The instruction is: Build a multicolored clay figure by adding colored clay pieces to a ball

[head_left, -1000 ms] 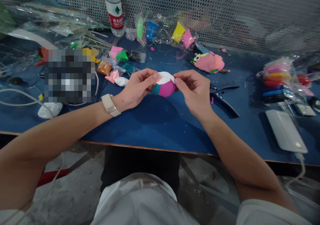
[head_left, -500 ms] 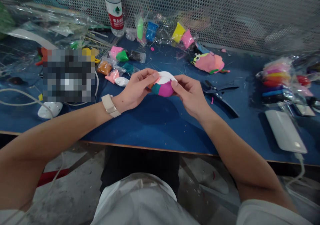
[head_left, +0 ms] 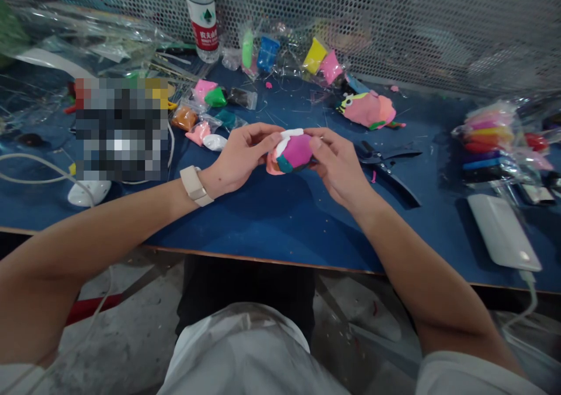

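Observation:
A ball of modelling clay (head_left: 293,152) in magenta, teal, pink and white patches is held just above the blue table (head_left: 272,214). My left hand (head_left: 239,156), with a pale wristband, grips its left side with the fingers curled over the top. My right hand (head_left: 337,162) pinches its right side, thumb pressed on the magenta patch. A thin white strip of clay shows along the ball's upper edge.
Small bags of coloured clay (head_left: 263,56) lie scattered at the back by a water bottle (head_left: 202,18). A pink clay figure (head_left: 368,110) lies behind my hands, black scissors (head_left: 385,164) to their right, a white power bank (head_left: 502,231) far right, a white mouse (head_left: 90,191) at left.
The clay ball has been turned in my hands: the wide white cap on top now shows only as a thin strip, and magenta faces up. Both hands stay closed on it.

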`<state>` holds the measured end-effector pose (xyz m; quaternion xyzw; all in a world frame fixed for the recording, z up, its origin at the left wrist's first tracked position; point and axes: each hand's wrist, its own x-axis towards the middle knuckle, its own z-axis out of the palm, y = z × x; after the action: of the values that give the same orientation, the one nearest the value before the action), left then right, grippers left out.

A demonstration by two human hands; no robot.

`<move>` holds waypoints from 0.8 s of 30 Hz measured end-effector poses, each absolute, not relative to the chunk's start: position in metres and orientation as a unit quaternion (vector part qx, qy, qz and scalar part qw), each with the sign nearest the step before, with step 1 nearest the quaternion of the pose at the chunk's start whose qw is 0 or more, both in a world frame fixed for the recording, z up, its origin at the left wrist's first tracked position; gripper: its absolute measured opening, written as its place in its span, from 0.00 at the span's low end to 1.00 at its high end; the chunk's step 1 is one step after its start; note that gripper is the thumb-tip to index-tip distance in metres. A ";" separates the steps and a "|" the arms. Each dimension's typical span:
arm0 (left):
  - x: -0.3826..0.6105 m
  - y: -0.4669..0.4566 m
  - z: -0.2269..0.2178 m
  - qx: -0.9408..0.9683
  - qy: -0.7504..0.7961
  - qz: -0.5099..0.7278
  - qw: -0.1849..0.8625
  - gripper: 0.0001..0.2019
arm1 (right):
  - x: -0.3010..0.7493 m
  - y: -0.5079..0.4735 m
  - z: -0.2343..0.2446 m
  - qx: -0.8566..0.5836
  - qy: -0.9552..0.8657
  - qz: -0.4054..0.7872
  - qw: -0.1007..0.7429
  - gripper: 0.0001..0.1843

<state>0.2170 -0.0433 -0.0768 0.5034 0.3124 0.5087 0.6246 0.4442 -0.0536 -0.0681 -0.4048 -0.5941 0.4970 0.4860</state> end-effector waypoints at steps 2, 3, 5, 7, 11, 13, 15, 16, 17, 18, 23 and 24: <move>0.216 -0.041 -0.078 0.494 0.319 0.518 0.622 0.25 | 0.445 -0.053 -0.068 -0.397 -0.603 0.500 0.478 0.37; 0.215 -0.041 -0.078 0.493 0.319 0.517 0.623 0.26 | 0.446 -0.053 -0.068 -0.397 -0.603 0.499 0.479 0.38; 0.215 -0.041 -0.076 0.497 0.314 0.505 0.632 0.27 | 0.447 -0.052 -0.066 -0.402 -0.596 0.499 0.485 0.38; 0.214 -0.042 -0.074 0.505 0.312 0.490 0.638 0.28 | 0.448 -0.052 -0.064 -0.404 -0.583 0.508 0.489 0.39; 0.213 -0.043 -0.071 0.514 0.316 0.480 0.637 0.29 | 0.448 -0.054 -0.058 -0.413 -0.565 0.528 0.481 0.40; 0.213 -0.042 -0.071 0.527 0.317 0.465 0.636 0.28 | 0.449 -0.055 -0.054 -0.428 -0.556 0.535 0.470 0.38; 0.212 -0.041 -0.070 0.556 0.325 0.440 0.626 0.27 | 0.451 -0.056 -0.050 -0.444 -0.546 0.544 0.456 0.35; 0.211 -0.040 -0.070 0.579 0.334 0.431 0.606 0.26 | 0.451 -0.055 -0.049 -0.454 -0.543 0.549 0.445 0.34; 0.210 -0.040 -0.069 0.609 0.345 0.426 0.573 0.24 | 0.452 -0.055 -0.048 -0.463 -0.540 0.555 0.431 0.33; 0.209 -0.039 -0.069 0.644 0.359 0.425 0.526 0.21 | 0.451 -0.055 -0.048 -0.471 -0.536 0.563 0.417 0.32; 0.202 -0.036 -0.068 0.771 0.398 0.392 0.304 0.09 | 0.448 -0.055 -0.048 -0.472 -0.516 0.603 0.384 0.32; 0.201 -0.035 -0.068 0.781 0.398 0.385 0.289 0.10 | 0.449 -0.055 -0.048 -0.475 -0.521 0.599 0.380 0.32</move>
<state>0.2008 -0.0349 -0.0680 0.7809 0.3976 0.3854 0.2890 0.4486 -0.0547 -0.0480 -0.4746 -0.5208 0.5992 0.3801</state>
